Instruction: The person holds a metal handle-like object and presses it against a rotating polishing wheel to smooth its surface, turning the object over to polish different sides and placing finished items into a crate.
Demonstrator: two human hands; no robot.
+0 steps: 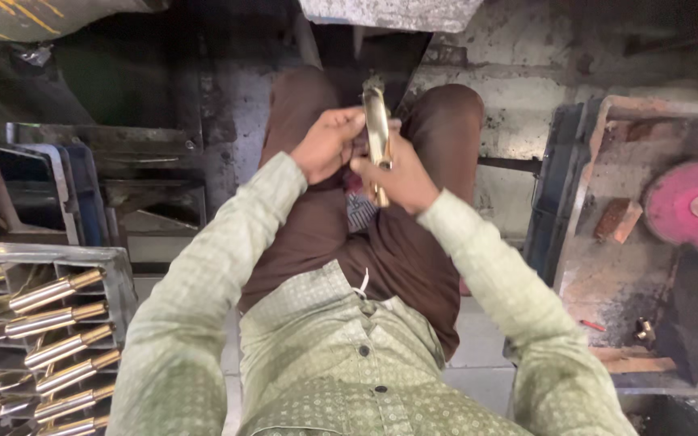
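The person sits with knees apart over a stained concrete floor and holds a long brass handle upright above the lap. The left hand is clenched around the handle's middle from the left, and the right hand grasps its lower part from the right, so both hands close on the same piece, touching each other. The handle's top end stands free above the fingers, its pale polished face turned toward the camera. This looks like the step of checking or turning a single piece between the hands, after it has been taken up and before it is set anywhere. Any further move calls for one hand to keep a firm hold while the other shifts, since the metal is smooth and narrow. A grey crate at lower left holds rows of similar brass-tipped handles, well apart from the hands. A pink grinding wheel lies in a rusty tray on the right.
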